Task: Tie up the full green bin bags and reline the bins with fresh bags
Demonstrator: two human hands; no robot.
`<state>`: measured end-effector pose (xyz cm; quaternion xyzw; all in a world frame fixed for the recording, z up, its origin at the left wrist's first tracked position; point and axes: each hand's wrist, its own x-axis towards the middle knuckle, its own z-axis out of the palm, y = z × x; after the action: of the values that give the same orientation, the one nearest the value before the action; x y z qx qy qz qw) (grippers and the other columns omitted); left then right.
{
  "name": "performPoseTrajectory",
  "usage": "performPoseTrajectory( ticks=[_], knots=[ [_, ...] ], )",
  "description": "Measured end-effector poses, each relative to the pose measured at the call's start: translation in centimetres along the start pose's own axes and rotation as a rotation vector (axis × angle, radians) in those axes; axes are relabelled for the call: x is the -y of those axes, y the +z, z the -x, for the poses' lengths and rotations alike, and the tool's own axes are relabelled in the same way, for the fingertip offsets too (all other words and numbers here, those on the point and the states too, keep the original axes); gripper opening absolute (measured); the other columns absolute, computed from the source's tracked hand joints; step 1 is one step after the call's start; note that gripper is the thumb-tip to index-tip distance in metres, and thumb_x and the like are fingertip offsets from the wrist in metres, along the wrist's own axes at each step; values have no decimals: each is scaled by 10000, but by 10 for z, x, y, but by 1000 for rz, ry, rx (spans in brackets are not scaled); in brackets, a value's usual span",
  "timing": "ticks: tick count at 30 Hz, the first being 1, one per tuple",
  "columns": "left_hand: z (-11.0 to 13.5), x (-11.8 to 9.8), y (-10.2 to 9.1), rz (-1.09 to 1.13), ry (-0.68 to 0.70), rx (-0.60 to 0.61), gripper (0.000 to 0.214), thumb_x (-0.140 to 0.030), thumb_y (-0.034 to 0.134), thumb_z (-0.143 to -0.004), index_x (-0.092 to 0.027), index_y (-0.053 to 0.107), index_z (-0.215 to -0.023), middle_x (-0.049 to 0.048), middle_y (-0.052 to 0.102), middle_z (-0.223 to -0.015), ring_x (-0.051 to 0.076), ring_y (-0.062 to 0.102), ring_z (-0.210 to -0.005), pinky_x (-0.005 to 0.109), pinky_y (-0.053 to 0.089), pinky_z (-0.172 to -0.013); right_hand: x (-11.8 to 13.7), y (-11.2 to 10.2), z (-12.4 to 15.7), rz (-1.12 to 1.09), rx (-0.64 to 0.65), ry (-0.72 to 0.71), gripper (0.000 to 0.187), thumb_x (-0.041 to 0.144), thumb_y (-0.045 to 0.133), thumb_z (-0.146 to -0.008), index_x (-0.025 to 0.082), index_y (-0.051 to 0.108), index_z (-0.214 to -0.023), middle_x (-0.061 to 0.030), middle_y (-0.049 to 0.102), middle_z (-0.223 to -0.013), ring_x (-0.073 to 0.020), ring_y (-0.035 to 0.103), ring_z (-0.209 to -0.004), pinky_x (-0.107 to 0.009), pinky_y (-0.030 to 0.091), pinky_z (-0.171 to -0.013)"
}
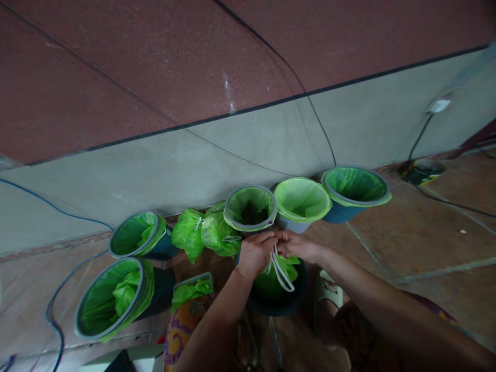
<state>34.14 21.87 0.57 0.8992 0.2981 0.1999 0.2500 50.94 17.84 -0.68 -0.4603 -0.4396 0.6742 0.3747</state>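
Observation:
My left hand (256, 253) and my right hand (296, 244) meet above a dark blue bin (277, 305) lined with a green bag (271, 281). Both hands are closed, pinching the bag's white drawstrings (281, 271), which hang in loops below the fingers. The bag's mouth is gathered under my hands. Behind my hands stands a grey-rimmed bin (251, 208) with a green liner.
Two more lined bins (302, 201) (355, 190) stand along the wall to the right, and two (137, 235) (112, 297) to the left. Two tied green bags (205, 232) lie between them. A small square bin (194, 287) sits near my left forearm. Cables run along the floor and wall.

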Motion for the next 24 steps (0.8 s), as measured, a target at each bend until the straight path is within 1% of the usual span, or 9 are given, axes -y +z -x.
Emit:
performPoseTrajectory(
  ticks=[3, 6, 10, 13, 15, 17, 19, 21, 24],
  knots=[
    [1, 0, 0, -14, -2, -102, 172, -266, 566, -884, -241, 727, -941, 91, 677, -1076, 217, 617, -988, 323, 467, -902, 4, 0, 1, 42, -19, 7, 163, 282, 661, -634, 154, 649, -733, 17, 593, -631, -59, 417, -511, -196, 281, -476],
    [0, 3, -1, -70, -43, -95, 243, -304, 494, -931, -231, 726, -915, 85, 667, -957, 195, 607, -903, 296, 466, -836, -1, -5, -3, 198, -144, -10, 194, 330, 602, -722, 157, 675, -770, 12, 591, -627, -74, 413, -501, -218, 305, -498],
    [-2, 4, -1, -131, -159, 24, 252, -279, 471, -935, -232, 711, -875, 74, 654, -873, 191, 603, -846, 267, 442, -744, -5, -13, -8, 760, -391, -157, 216, 277, 508, -844, 185, 701, -811, -54, 675, -821, -160, 576, -736, -274, 418, -680],
    [-2, 4, 1, -201, -257, 98, 254, -225, 466, -911, -206, 698, -809, 94, 658, -849, 213, 616, -823, 279, 426, -705, -6, -17, -6, 1147, -431, -51, 240, 256, 488, -885, 180, 698, -798, -111, 694, -907, -207, 617, -827, -302, 431, -727],
    [-1, 5, 2, -208, -348, 112, 237, -196, 482, -884, -190, 694, -776, 104, 665, -834, 223, 627, -814, 288, 425, -710, -8, -20, -2, 1267, -436, 82, 243, 218, 477, -888, 161, 701, -818, -143, 705, -917, -228, 635, -844, -316, 434, -719],
    [0, 7, 4, -167, -454, 86, 188, -179, 531, -843, -186, 691, -745, 99, 670, -799, 227, 635, -824, 289, 429, -732, -12, -25, 0, 1300, -466, 181, 243, 168, 472, -870, 131, 709, -833, -179, 713, -940, -252, 645, -864, -333, 431, -712],
    [0, 11, 5, -82, -533, 30, 136, -174, 583, -796, -186, 680, -701, 81, 661, -740, 224, 635, -817, 288, 432, -742, -15, -30, 1, 1292, -472, 216, 224, 155, 495, -845, 124, 711, -800, -179, 718, -916, -252, 644, -848, -329, 419, -693],
    [-3, 16, 7, 71, -582, -14, 141, -189, 605, -768, -181, 648, -633, 52, 621, -647, 202, 621, -728, 283, 432, -699, -16, -32, -1, 1246, -430, 173, 192, 180, 538, -819, 146, 699, -719, -128, 713, -810, -212, 625, -765, -300, 396, -651],
    [-7, 17, 11, 480, -687, -49, 204, -249, 584, -765, -172, 601, -577, -3, 529, -515, 134, 520, -511, 259, 400, -560, -14, -31, -4, 1043, -307, 23, 268, 293, 550, -823, 172, 637, -600, -30, 614, -600, -135, 526, -597, -259, 342, -564]
  ],
)
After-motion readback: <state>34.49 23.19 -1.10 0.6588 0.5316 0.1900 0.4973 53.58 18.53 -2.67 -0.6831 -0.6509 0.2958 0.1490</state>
